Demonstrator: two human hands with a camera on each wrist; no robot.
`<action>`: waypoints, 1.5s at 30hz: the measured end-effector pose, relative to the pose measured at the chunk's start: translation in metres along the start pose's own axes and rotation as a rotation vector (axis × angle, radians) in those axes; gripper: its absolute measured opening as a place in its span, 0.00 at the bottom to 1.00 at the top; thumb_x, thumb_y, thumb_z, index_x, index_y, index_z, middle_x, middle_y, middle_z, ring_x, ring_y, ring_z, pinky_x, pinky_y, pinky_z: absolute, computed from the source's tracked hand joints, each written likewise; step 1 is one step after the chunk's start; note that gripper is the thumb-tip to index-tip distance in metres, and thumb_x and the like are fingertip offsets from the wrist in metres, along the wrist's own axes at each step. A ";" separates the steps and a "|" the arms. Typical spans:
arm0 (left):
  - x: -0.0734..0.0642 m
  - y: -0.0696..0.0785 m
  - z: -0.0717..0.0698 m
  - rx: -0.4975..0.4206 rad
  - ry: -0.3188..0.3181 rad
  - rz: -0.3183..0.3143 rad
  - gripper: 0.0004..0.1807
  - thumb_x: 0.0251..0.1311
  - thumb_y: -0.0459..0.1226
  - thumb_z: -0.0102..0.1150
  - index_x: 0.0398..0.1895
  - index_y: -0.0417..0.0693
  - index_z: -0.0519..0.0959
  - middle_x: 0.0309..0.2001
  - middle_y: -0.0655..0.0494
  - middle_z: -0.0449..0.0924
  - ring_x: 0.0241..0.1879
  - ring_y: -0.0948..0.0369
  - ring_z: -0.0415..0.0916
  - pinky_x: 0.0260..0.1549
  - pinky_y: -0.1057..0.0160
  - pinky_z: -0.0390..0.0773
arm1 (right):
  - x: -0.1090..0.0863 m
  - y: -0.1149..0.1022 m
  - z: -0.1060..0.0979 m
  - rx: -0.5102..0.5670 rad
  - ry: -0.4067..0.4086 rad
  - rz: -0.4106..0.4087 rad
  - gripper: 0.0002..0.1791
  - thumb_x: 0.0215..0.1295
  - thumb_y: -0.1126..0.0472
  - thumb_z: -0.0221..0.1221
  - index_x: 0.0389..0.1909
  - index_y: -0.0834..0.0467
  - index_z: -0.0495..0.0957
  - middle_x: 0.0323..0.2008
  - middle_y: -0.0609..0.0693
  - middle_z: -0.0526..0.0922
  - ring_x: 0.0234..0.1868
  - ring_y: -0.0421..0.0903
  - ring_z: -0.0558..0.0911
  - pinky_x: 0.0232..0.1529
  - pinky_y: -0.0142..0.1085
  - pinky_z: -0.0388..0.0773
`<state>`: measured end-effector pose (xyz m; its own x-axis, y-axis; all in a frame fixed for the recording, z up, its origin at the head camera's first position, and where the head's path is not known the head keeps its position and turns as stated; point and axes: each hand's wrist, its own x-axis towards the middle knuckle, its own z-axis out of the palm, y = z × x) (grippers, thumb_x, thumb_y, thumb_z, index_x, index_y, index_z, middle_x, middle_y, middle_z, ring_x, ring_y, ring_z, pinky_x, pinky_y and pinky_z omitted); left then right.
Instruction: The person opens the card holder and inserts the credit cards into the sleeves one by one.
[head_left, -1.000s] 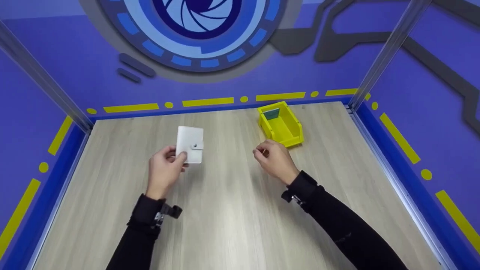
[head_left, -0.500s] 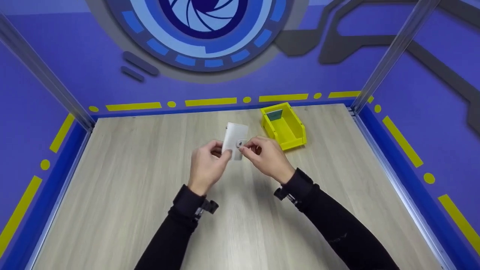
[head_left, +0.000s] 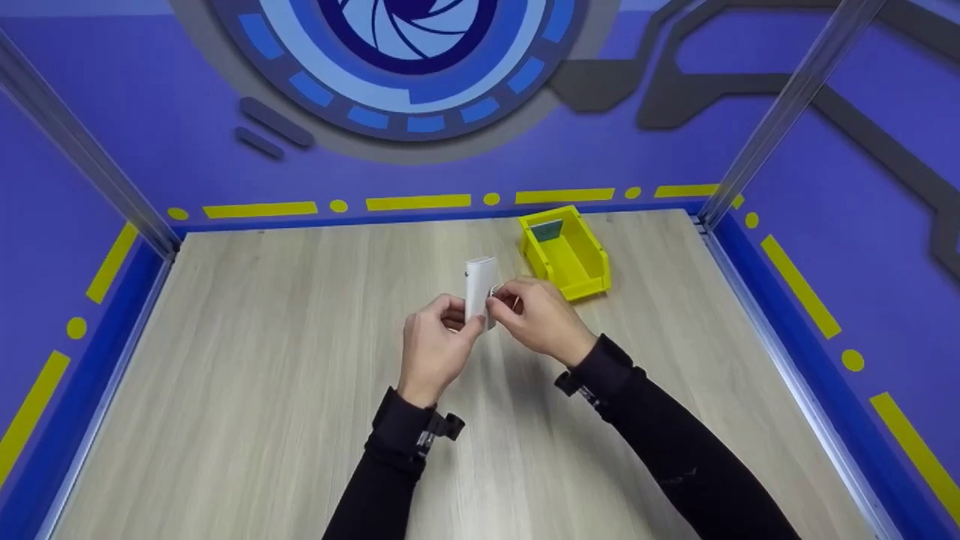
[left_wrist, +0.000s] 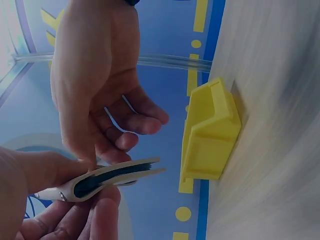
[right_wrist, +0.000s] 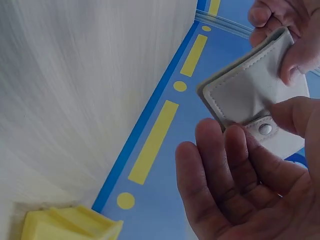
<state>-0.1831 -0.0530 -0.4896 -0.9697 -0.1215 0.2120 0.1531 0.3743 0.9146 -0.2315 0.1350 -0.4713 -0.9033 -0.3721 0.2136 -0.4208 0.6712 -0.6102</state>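
Observation:
A small white snap-strap wallet point(head_left: 477, 289) is held up above the table, tilted nearly edge-on in the head view. My left hand point(head_left: 437, 349) grips its left side, thumb in front and fingers behind. At its right side, my right hand point(head_left: 547, 321) pinches the strap between thumb and index finger. The right wrist view shows the strap's round metal snap point(right_wrist: 265, 129) beside the right thumb, the other fingers curving loosely below. Dark inner leaves point(left_wrist: 112, 176) show between the covers in the left wrist view.
A yellow open-front bin point(head_left: 592, 288) stands on the wood-grain table point(head_left: 247, 390) just beyond my right hand, with a dark green patch on its inner wall. Blue-purple panels point(head_left: 420, 176) with yellow markings enclose the back and sides.
My left hand has carried the wallet rightward to my right hand, which now pinches its strap. The wallet has turned from face-up to nearly edge-on. The bin stays put.

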 end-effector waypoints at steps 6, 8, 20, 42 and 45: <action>-0.004 0.002 0.009 0.023 0.004 0.008 0.07 0.63 0.41 0.78 0.37 0.50 0.88 0.32 0.58 0.91 0.31 0.65 0.86 0.34 0.61 0.85 | 0.001 -0.002 0.004 -0.160 -0.004 -0.025 0.12 0.79 0.57 0.61 0.34 0.58 0.82 0.30 0.52 0.79 0.31 0.46 0.75 0.36 0.40 0.72; -0.004 0.002 0.010 0.045 -0.001 0.006 0.06 0.63 0.39 0.78 0.38 0.50 0.88 0.32 0.58 0.91 0.31 0.65 0.86 0.34 0.60 0.85 | 0.001 -0.001 0.002 -0.194 -0.019 -0.045 0.12 0.80 0.58 0.60 0.34 0.58 0.82 0.30 0.52 0.79 0.31 0.47 0.75 0.36 0.41 0.73; 0.001 -0.006 0.000 -0.039 0.032 -0.072 0.06 0.65 0.36 0.75 0.42 0.46 0.88 0.38 0.52 0.93 0.36 0.59 0.89 0.40 0.57 0.87 | 0.000 0.010 -0.009 -0.096 0.037 -0.026 0.11 0.81 0.59 0.59 0.38 0.58 0.85 0.33 0.51 0.83 0.33 0.46 0.79 0.38 0.38 0.79; 0.009 -0.013 -0.008 -0.240 -0.118 -0.145 0.09 0.70 0.29 0.69 0.50 0.36 0.88 0.45 0.42 0.92 0.39 0.56 0.87 0.39 0.63 0.87 | 0.000 0.028 -0.020 0.428 -0.092 0.137 0.16 0.87 0.57 0.56 0.64 0.57 0.85 0.53 0.57 0.89 0.45 0.51 0.91 0.52 0.45 0.91; 0.009 -0.014 -0.007 -0.240 -0.149 -0.149 0.12 0.73 0.29 0.65 0.56 0.35 0.87 0.48 0.40 0.92 0.41 0.55 0.88 0.40 0.61 0.87 | 0.000 0.029 -0.021 0.474 -0.132 0.152 0.16 0.87 0.58 0.56 0.63 0.58 0.84 0.53 0.58 0.89 0.46 0.51 0.90 0.55 0.49 0.90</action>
<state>-0.1928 -0.0660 -0.4983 -0.9993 -0.0160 0.0326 0.0302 0.1327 0.9907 -0.2455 0.1682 -0.4729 -0.9203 -0.3910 0.0160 -0.1735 0.3711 -0.9123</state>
